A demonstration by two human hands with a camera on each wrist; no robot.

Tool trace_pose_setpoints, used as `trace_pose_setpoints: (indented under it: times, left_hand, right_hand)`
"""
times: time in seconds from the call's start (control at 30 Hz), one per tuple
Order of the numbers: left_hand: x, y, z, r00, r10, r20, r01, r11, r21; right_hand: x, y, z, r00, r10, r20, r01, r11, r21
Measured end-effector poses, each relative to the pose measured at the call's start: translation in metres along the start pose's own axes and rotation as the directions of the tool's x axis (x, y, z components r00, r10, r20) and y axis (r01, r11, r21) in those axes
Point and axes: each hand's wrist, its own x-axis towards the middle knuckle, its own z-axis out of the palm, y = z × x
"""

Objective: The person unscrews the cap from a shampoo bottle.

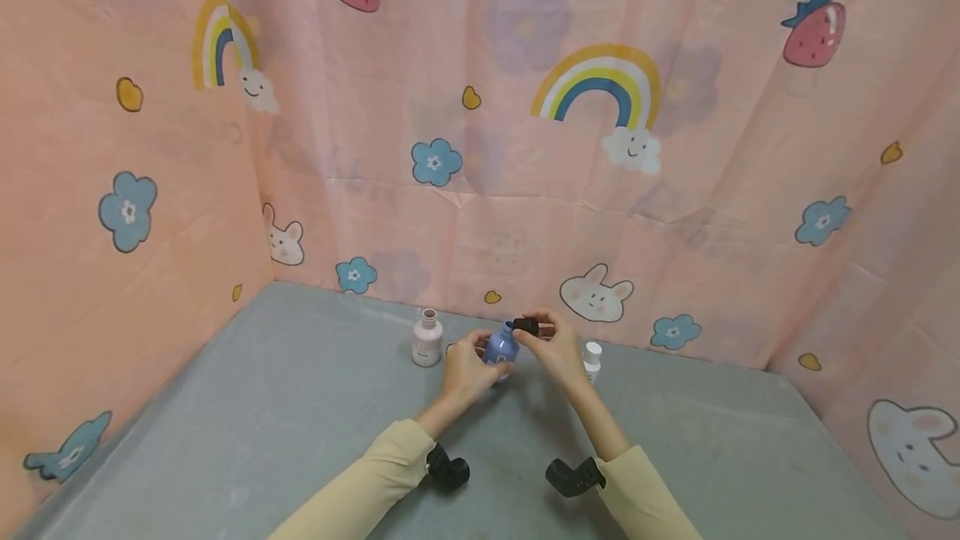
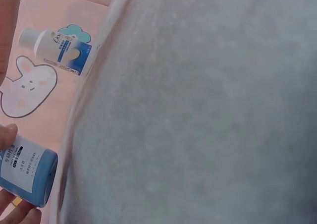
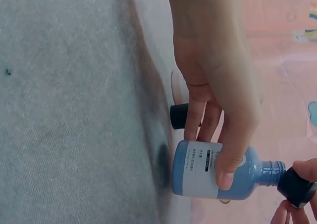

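My left hand [image 1: 467,369] holds a blue bottle [image 1: 500,347] with a white printed label, thumb on one side and fingers on the other. The bottle's threaded neck shows in the right wrist view. My right hand [image 1: 555,348] pinches a black screw cap [image 3: 297,188] between thumb and fingers, tilted right beside the bottle's mouth. Part of the right hand is cut off in the right wrist view. Behind the left hand, a second black cap [image 3: 179,116] sits on the table. Left of the hands stands a pale pink bottle [image 1: 427,340] with an open mouth.
A small white bottle [image 2: 64,50] with a white cap and blue label stands just beyond my right forearm. The grey-covered table [image 1: 315,407] meets a pink patterned curtain [image 1: 480,215] behind the bottles. Another curtain side closes off the left.
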Motion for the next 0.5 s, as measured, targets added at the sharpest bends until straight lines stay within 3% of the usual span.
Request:
trace_pose_setpoints:
  times: [0.2,0.5]
  left_hand:
    - [0.0030,0.0015,0.0000,0.999,-0.008,-0.031,0.008,1.000,0.002]
    - [0.0011,-0.0014,0.0043,0.999,0.001,-0.048,-0.001,1.000,-0.005]
  right_hand:
    - [-0.0002,-0.0002,-0.0012,1.000,0.014,-0.005,-0.014,1.000,0.023]
    - [-0.0002,0.0009,-0.0046,1.000,0.023,-0.007,-0.023,0.999,-0.036]
